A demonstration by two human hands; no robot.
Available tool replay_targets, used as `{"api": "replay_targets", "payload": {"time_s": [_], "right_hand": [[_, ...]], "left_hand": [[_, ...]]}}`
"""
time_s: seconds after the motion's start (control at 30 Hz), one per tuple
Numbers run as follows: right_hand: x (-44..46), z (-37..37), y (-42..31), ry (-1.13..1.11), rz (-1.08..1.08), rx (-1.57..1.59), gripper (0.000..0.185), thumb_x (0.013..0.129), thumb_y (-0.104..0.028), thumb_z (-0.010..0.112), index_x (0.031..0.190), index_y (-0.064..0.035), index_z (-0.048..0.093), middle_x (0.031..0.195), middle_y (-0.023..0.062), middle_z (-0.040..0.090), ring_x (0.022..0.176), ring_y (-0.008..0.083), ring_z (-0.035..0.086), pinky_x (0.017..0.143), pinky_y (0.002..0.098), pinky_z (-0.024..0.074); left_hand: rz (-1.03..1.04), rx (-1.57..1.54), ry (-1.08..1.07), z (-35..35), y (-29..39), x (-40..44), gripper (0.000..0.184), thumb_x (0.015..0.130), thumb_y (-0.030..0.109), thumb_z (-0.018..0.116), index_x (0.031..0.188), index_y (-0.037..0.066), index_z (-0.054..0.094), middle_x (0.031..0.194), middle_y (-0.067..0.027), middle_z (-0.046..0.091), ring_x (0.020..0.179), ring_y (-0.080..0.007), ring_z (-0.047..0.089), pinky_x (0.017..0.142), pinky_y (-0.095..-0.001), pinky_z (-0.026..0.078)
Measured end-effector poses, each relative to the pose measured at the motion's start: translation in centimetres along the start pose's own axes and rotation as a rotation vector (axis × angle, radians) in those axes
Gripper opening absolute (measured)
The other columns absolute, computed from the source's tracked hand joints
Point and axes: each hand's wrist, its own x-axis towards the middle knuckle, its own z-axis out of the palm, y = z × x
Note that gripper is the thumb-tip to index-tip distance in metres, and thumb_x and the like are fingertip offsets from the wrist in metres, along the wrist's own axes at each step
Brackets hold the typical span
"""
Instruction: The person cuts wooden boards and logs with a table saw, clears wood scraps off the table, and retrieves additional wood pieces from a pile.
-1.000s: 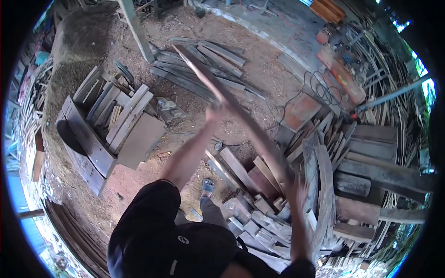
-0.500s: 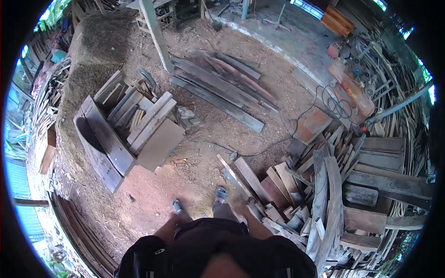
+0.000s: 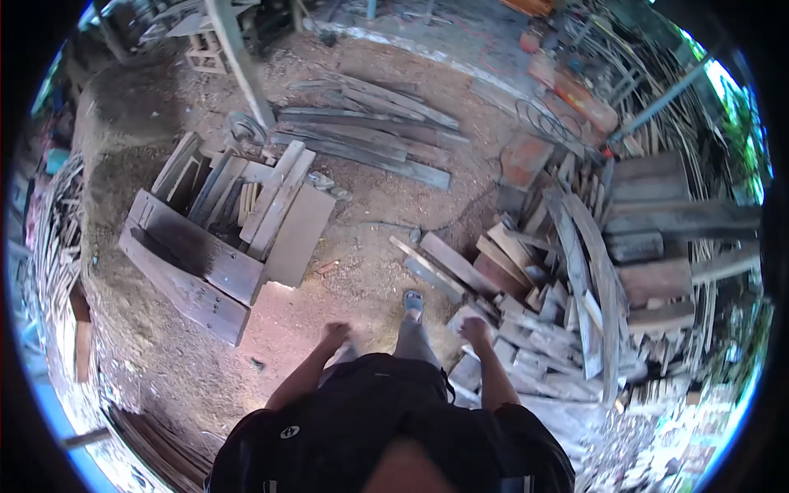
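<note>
My left hand (image 3: pixel 335 334) hangs low beside my left leg, over the bare dirt. Its fingers look curled in, a little blurred, and nothing shows in them. My right hand (image 3: pixel 476 330) is out to the right of my right leg, just in front of the scrap wood pile (image 3: pixel 526 329); it too looks loosely closed around nothing. Neither hand appears to touch the wood. My right foot in a grey sandal (image 3: pixel 412 302) is forward on the dirt, while my left foot is hidden.
Ahead to the left sits a stack of boards and offcuts (image 3: pixel 275 205) with dark planks (image 3: pixel 193 255) along its near side. Long planks (image 3: pixel 370 135) lie farther ahead by a leaning post (image 3: pixel 238 62). A cable (image 3: pixel 374 224) crosses the dirt. Curved timbers (image 3: pixel 596 263) rest at right.
My view has moved forward and tilted. Both hands have come into plain view, swinging forward from beside my body. My left foot has gone out of sight. The wood piles look undisturbed.
</note>
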Motion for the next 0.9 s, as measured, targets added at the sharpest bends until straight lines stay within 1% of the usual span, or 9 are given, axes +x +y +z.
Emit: {"api": "replay_targets", "payload": {"time_s": [0.03,0.07,0.1,0.13,0.2,0.37,0.53,0.63,0.9], "right_hand": [[-3.0,2.3,-3.8,-0.033,-0.109,-0.276,0.021,0.094,-0.019,0.057,0.098,-0.0008,0.065,0.084,0.0108,0.067,0.074,0.0211,0.069,0.064,0.0335,0.0564],[-3.9,4.8,-2.4,-0.135,0.072,0.246,0.029,0.090,-0.015,0.060,0.116,-0.0042,0.061,0.097,0.0099,0.069,0.087,0.0198,0.067,0.068,0.0309,0.0548],[-6.2,6.0,-2.4,-0.217,-0.399,-0.254,0.031,0.094,-0.025,0.061,0.111,0.0010,0.065,0.102,0.0121,0.069,0.084,0.0168,0.070,0.073,0.0315,0.0564],[-10.0,7.5,-5.0,-0.085,-0.240,-0.263,0.032,0.093,-0.023,0.063,0.115,-0.0011,0.064,0.105,0.0131,0.069,0.085,0.0176,0.069,0.073,0.0328,0.0561],[-14.0,8.6,-2.5,-0.011,-0.258,-0.208,0.032,0.089,-0.025,0.067,0.110,-0.0005,0.065,0.087,0.0115,0.072,0.078,0.0204,0.069,0.070,0.0350,0.0544],[-22.4,8.6,8.6,0.359,0.331,-0.385,0.048,0.081,-0.043,0.067,0.107,-0.0025,0.065,0.083,0.0159,0.071,0.079,0.0319,0.069,0.073,0.0441,0.0532],[-27.5,12.5,16.1,0.146,0.758,-0.037,0.042,0.081,-0.045,0.064,0.093,-0.0053,0.070,0.085,0.0166,0.071,0.082,0.0326,0.069,0.077,0.0442,0.0534],[-26.8,14.9,17.6,0.173,0.723,-0.285,0.042,0.080,-0.039,0.062,0.100,-0.0027,0.071,0.096,0.0190,0.071,0.095,0.0313,0.069,0.080,0.0394,0.0543],[-29.3,12.0,24.7,0.193,0.689,0.572,0.045,0.088,-0.043,0.065,0.112,-0.0048,0.065,0.077,0.0094,0.073,0.066,0.0181,0.070,0.065,0.0358,0.0549]], "left_hand": [[-0.039,-0.053,-0.046,0.5,4.8,-1.7,0.030,0.090,0.031,0.062,0.092,0.002,0.070,0.070,-0.0055,0.064,0.063,-0.0153,0.062,0.055,-0.0322,0.051],[-0.080,-0.091,-0.110,0.7,8.9,-4.2,0.030,0.093,0.030,0.061,0.093,0.001,0.071,0.070,-0.0054,0.063,0.059,-0.0138,0.062,0.050,-0.0311,0.051],[-0.082,-0.027,-0.193,0.9,8.2,-4.6,0.030,0.093,0.030,0.061,0.093,0.001,0.071,0.070,-0.0054,0.063,0.059,-0.0138,0.062,0.050,-0.0311,0.051],[-0.025,0.021,-0.244,1.1,7.6,-4.5,0.029,0.093,0.029,0.061,0.092,0.002,0.070,0.069,-0.0053,0.063,0.059,-0.0132,0.062,0.049,-0.0296,0.051],[0.021,0.178,-0.356,2.1,5.5,-3.3,0.028,0.093,0.028,0.061,0.090,0.002,0.069,0.069,-0.0049,0.063,0.058,-0.0131,0.062,0.049,-0.0283,0.052],[-0.126,0.631,-0.474,-1.1,-2.8,-1.8,0.032,0.093,0.027,0.058,0.088,-0.003,0.067,0.073,-0.0118,0.065,0.062,-0.0226,0.066,0.052,-0.0378,0.057],[0.278,0.761,-0.804,-10.0,-8.1,0.0,0.026,0.092,0.020,0.058,0.104,-0.003,0.062,0.083,-0.0159,0.064,0.068,-0.0299,0.069,0.056,-0.0395,0.058],[-0.400,0.533,-0.344,-8.1,-4.7,-2.2,0.025,0.093,0.016,0.055,0.111,-0.001,0.059,0.091,-0.0172,0.066,0.069,-0.0310,0.069,0.057,-0.0394,0.058],[-0.457,0.522,-0.375,1.3,-9.2,-0.9,0.013,0.093,0.011,0.055,0.099,0.001,0.060,0.076,-0.0135,0.064,0.058,-0.0242,0.063,0.046,-0.0359,0.050]]}}
